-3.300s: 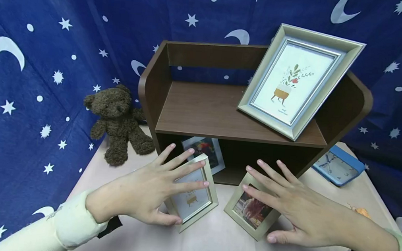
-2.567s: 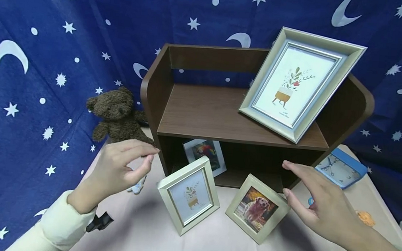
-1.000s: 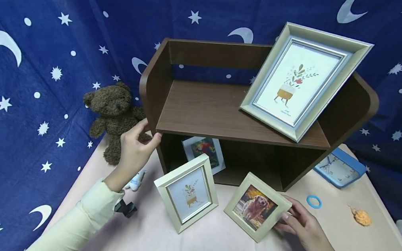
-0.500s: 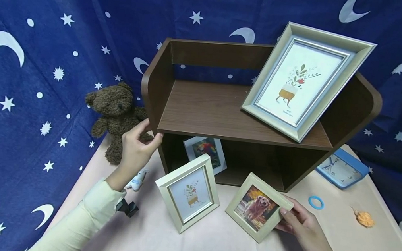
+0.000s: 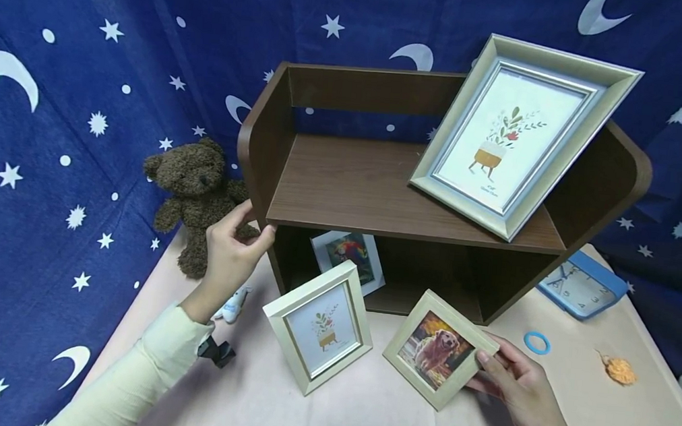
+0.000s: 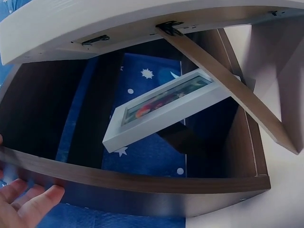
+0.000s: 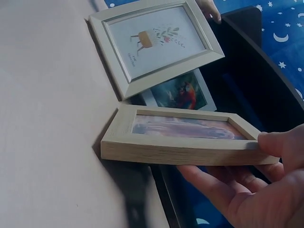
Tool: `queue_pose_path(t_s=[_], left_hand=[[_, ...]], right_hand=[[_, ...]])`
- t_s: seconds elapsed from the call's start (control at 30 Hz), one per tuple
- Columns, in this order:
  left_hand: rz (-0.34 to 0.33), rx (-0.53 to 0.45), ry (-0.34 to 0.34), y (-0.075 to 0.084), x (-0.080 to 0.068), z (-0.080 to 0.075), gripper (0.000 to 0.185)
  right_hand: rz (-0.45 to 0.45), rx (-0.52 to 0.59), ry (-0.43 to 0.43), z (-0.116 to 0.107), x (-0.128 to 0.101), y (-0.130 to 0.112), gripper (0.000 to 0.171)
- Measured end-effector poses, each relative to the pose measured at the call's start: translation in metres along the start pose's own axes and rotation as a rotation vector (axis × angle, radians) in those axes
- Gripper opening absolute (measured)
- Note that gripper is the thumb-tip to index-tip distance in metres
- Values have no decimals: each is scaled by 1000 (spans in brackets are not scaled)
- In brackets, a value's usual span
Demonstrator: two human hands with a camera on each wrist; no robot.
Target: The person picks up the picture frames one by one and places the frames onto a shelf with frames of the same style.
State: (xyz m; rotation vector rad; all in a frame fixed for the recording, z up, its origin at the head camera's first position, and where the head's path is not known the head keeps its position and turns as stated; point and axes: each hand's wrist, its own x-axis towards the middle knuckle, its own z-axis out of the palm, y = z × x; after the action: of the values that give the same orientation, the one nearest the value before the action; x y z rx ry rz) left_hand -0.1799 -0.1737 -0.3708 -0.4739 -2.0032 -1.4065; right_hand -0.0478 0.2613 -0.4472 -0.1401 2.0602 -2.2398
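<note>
Blue cloth with moons and stars hangs behind; pale tabletop below, brown two-tier shelf standing on it. Left hand at the shelf's left side panel, thumb on the front edge and fingers round the outer face: a light grip on the wood. Right hand pinches the dog-photo frame by its right border, thumb in front, fingers behind. That frame is at the shelf's front, toward the right, tilted; whether its lower corner bears on the table is hard to tell from either view. Just left, apart from it, the small plant-print frame stands on its rear strut. Behind, in the lower compartment, the parrot-picture frame sits tilted; the large frame is tilted on the upper tier, right. On handling, my judgement: keep the thumb on the border, off the picture; turn the piece in small amounts, with the fingers well supporting its back; leave a gap to the plant-print frame so the corners don't knock; let the left hand steady the panel without pulling, since the large frame above could slip.
</note>
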Motion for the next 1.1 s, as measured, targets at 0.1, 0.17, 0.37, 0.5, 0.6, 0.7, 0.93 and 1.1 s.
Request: queue_pose_path(t_s=[0.1, 0.17, 0.37, 0.5, 0.6, 0.7, 0.93, 1.1], left_hand=[[-2, 0, 0, -1, 0, -1, 43], [-5, -5, -3, -1, 0, 0, 44], [-25, -15, -1, -1, 0, 0, 41], [-32, -11, 1, 0, 0, 0, 41], [-36, -21, 0, 0, 0, 0, 41], [-42, -29, 0, 0, 0, 0, 42], [-65, -27, 1, 1, 0, 1, 39], [-58, -7, 0, 12, 1, 1, 37]], right_hand=[[-9, 40, -53, -1, 2, 0, 38], [-4, 76, -84, -2, 2, 0, 39], [20, 122, -135, -3, 3, -3, 39], [-12, 129, -160, -6, 5, -6, 40], [-30, 155, -184, -9, 9, -9, 41], [-14, 187, -203, -12, 13, -12, 42], [4, 196, -179, -16, 28, -23, 40], [-26, 235, -129, -16, 39, -32, 38]])
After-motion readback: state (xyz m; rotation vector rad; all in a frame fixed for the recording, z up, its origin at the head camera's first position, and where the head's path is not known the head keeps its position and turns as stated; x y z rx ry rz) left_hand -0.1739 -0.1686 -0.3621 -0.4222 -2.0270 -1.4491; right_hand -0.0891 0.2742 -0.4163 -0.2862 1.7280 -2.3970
